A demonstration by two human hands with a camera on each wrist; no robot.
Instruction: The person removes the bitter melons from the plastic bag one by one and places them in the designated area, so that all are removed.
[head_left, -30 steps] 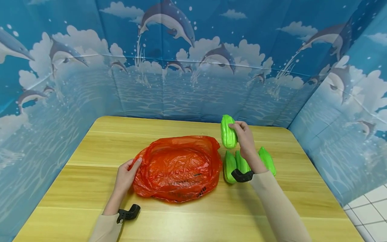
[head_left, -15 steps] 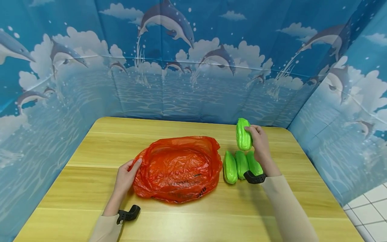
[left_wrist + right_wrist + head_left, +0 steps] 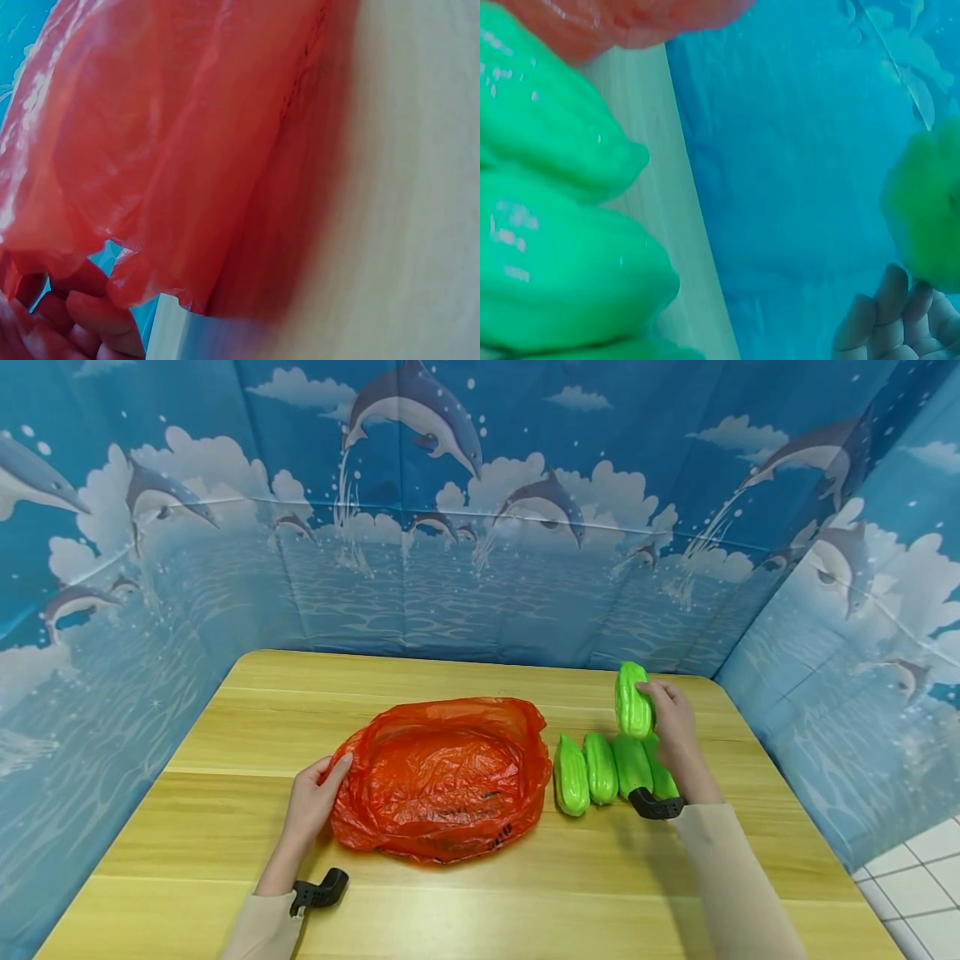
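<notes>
A red plastic bag (image 3: 442,777) lies spread on the table, its mouth facing up. My left hand (image 3: 307,802) pinches the bag's left rim; in the left wrist view its curled fingers (image 3: 101,315) show beside the film. My right hand (image 3: 673,718) grips a bright green ridged bitter melon (image 3: 634,702), raised above the table and held roughly upright. Below it several more bitter melons (image 3: 572,777) lie side by side in a row just right of the bag. The right forearm and wrist camera partly cover the rightmost ones.
The light wooden table (image 3: 465,910) carries everything. A blue dolphin-print curtain (image 3: 465,593) stands along its back and sides. White floor tiles (image 3: 918,877) show beyond the table's right edge.
My right hand has carried the bitter melon rightward and slightly lower, along above the row, uncovering more of the melons at left. The left hand and the bag have stayed put.
</notes>
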